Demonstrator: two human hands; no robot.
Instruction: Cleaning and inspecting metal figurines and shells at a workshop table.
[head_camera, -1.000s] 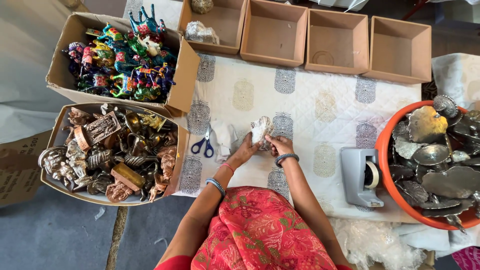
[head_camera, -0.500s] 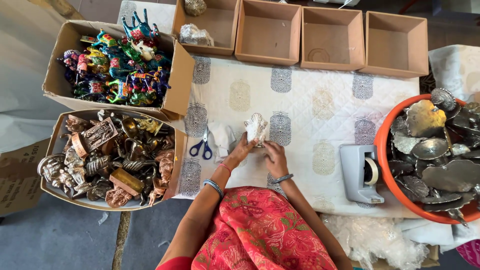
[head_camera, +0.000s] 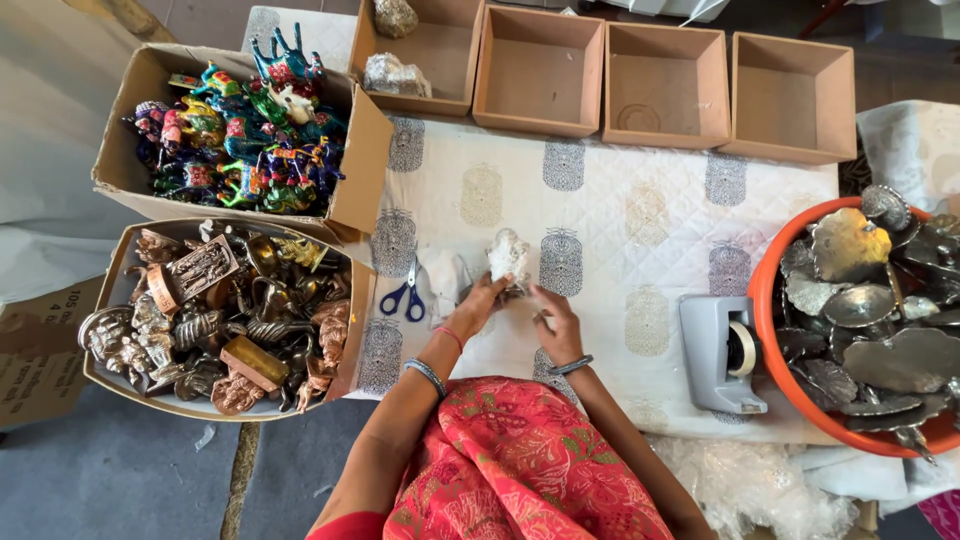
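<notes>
My left hand (head_camera: 478, 303) grips the lower part of a small object wrapped in white paper (head_camera: 508, 256), held upright over the white patterned cloth (head_camera: 620, 220). My right hand (head_camera: 556, 322) is just right of it and lower, fingers curled near the wrapped object's base, apart from it. Blue-handled scissors (head_camera: 406, 299) lie to the left of my left hand, beside a loose piece of white wrapping (head_camera: 447, 275).
A box of painted figurines (head_camera: 240, 130) and a box of metal figurines (head_camera: 215, 320) stand at the left. Four brown cardboard boxes (head_camera: 665, 85) line the far edge. A grey tape dispenser (head_camera: 722, 352) and an orange tub of metal plates (head_camera: 870, 320) are at the right.
My right hand has come down off the wrapped object toward me. My left hand still holds it in about the same place.
</notes>
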